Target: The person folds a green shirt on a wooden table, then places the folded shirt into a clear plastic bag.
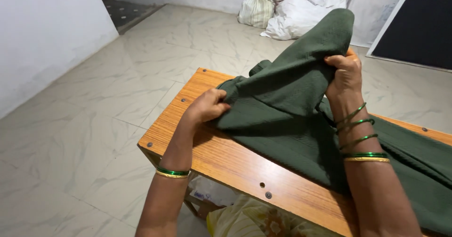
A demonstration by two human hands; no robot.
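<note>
The left hand (209, 106) pinches the near-left edge of a dark green cloth (287, 119) spread on the wooden table (226, 164). The right hand (344, 74), fist closed, lifts a bunched fold; its fingertips seem buried in fabric.

Bare room with pale marble-patterned tiled floor (94, 105)

A plain white plastered wall (42, 34) stands at left; white stuffed sacks (306, 11) lie heaped at the far wall beside a dark panel with white frame (419, 25); an orange-brown laminated wooden table (226, 161) stands in front
</note>
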